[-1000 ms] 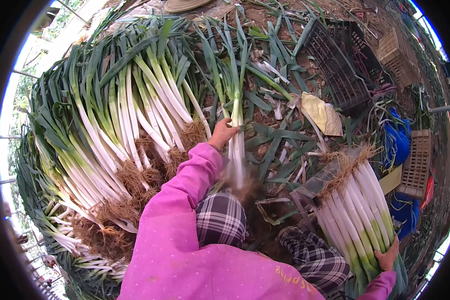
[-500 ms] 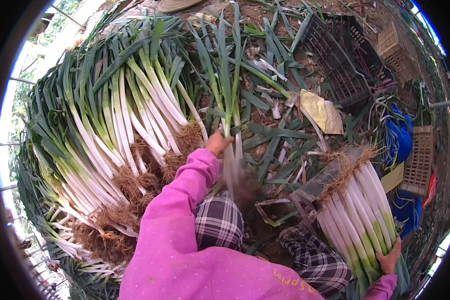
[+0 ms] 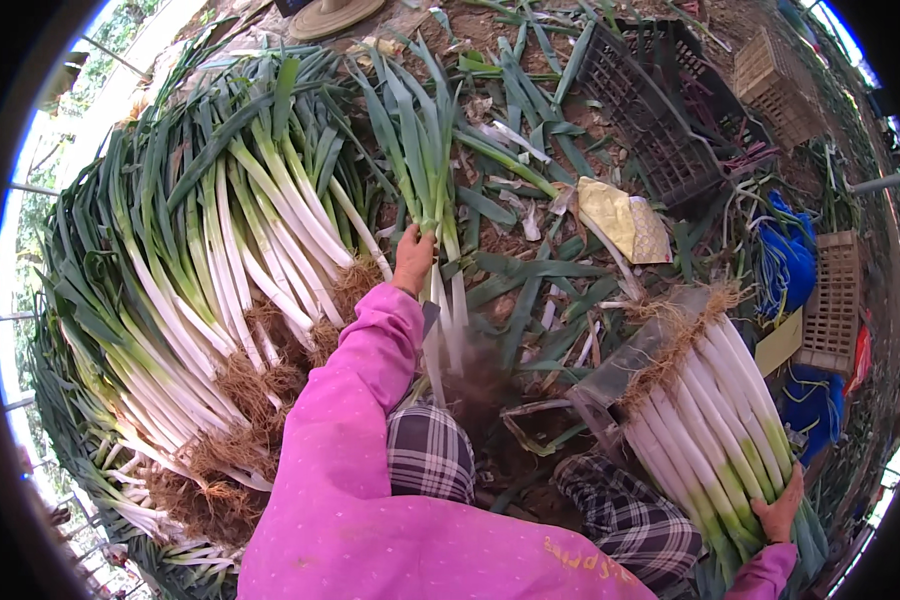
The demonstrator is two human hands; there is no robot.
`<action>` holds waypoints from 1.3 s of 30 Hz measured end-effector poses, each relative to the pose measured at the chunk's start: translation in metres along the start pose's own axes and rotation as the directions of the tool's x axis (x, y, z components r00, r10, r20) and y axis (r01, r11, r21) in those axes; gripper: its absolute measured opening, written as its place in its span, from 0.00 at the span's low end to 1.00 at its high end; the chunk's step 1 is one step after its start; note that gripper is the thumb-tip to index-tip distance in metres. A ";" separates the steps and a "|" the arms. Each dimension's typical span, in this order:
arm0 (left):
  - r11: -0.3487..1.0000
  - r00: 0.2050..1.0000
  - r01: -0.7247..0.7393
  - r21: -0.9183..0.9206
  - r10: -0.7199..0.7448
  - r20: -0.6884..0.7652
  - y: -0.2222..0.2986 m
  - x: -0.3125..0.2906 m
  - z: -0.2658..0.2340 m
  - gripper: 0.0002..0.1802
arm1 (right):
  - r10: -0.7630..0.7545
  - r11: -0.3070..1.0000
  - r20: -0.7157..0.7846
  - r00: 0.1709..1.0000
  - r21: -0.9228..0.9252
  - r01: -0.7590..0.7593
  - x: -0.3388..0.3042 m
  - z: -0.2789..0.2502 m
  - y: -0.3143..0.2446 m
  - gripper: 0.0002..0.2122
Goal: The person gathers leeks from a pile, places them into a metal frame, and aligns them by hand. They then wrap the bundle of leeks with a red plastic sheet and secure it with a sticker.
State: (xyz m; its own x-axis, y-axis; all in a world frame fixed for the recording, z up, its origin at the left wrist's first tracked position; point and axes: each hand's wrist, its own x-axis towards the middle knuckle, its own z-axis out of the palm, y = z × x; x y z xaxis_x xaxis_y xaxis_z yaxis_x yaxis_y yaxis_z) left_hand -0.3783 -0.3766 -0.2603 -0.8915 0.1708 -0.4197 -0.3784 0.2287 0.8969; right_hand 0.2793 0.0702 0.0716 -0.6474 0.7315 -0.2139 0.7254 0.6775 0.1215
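My left hand (image 3: 413, 262) is closed round a few leeks (image 3: 432, 205) near where white stalk turns green. Their dark leaves point away from me, and the root ends are smeared by motion above the ground by my knee. At the lower right, my right hand (image 3: 778, 512) grips the green part of a laid-out row of leeks (image 3: 708, 420), thumb on top. Those leeks have thick white shafts, with brown roots (image 3: 675, 345) at the far end over a clear, box-like rest (image 3: 610, 375). To the left lies a large pile of leeks (image 3: 205, 270), roots toward me.
Black plastic crates (image 3: 650, 110) stand at the far right, with a tan crate (image 3: 775, 85) beyond. Another tan crate (image 3: 832, 300) and blue twine (image 3: 785, 255) are at the right. Yellowish paper (image 3: 625, 222) and loose leaves cover the ground. A straw hat (image 3: 335, 15) lies at the top.
My left hand has moved farther away and slightly left with the leeks. My right hand stays on its row. The whole view has shifted slightly.
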 end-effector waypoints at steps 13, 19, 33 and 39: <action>0.750 0.478 -0.655 -0.092 0.506 0.718 0.332 -0.223 0.063 0.28 | -0.158 0.777 -0.317 0.935 0.544 0.316 0.025 -0.091 -0.168 0.31; -0.114 0.111 -0.964 0.239 0.646 0.756 0.372 -0.392 0.091 0.23 | -0.133 -0.360 -0.467 0.874 0.844 0.397 0.003 -0.161 -0.341 0.22; -0.892 -0.565 -0.446 0.072 0.344 0.750 0.287 -0.453 0.058 0.19 | 0.178 -0.982 -0.202 0.963 0.024 0.186 -0.098 -0.166 -0.332 0.15; -0.781 -0.250 -0.624 0.030 0.235 0.939 0.278 -0.489 0.068 0.16 | 0.229 -0.972 -0.270 0.935 -0.111 0.206 -0.095 -0.148 -0.318 0.12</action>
State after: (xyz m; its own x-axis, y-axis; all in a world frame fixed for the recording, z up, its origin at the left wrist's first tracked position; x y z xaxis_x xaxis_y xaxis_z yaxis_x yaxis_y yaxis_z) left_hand -0.0310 -0.3311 0.1851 0.3674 0.9114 0.1852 0.8593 -0.2564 -0.4426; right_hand 0.0754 -0.2035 0.1970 -0.5025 0.8599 0.0898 -0.8646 -0.4995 -0.0548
